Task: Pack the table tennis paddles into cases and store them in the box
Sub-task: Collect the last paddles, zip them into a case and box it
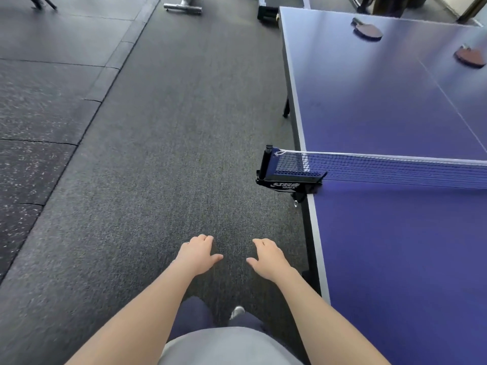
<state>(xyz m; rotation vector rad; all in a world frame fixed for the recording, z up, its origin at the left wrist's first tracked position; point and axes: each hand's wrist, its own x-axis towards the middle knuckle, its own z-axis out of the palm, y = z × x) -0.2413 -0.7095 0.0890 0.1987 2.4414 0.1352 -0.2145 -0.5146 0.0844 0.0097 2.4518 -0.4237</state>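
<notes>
Two paddles lie on the blue worktop [369, 114], both well ahead of the hands and off to the right, beyond the net [395, 168]. The farther paddle [367, 29] rests close to the worktop edge on the hands' side. The nearer paddle [470, 57] lies further to the right. The two are apart and neither is in a case.

The left hand [197, 252] and the right hand [268, 256] are held out over the carpet floor [171, 140], palms down, side by side but not touching. The fingers are loosely curled and hold nothing. Neither hand touches the worktop, which runs along to the right of the right hand.

No case and no box is in view. Progress appears to be nil: every step is left, namely reaching the paddles, casing each one, and storing them in the box.
</notes>
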